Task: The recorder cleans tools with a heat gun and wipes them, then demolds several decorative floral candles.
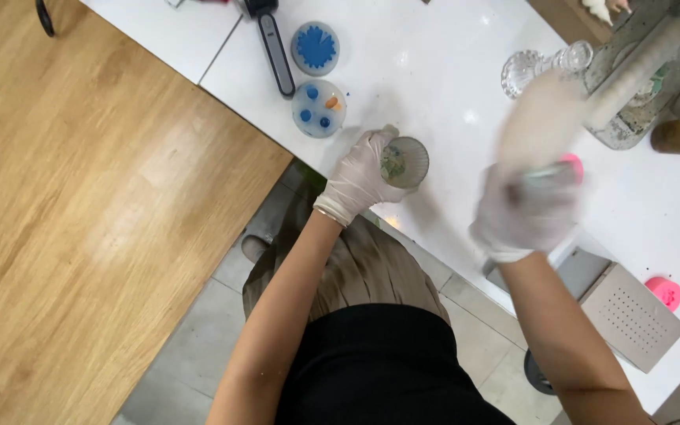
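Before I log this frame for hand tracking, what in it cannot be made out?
Head view only:
- Gloved right hand: motion-blurred, so its grip and the pale object in it are unclear.
- Small ribbed glass cup in the gloved left hand: greenish contents too small to identify.
- Clear cut-glass pieces: partly behind the blur.
- Grey mottled tray: cut off by the top right edge.
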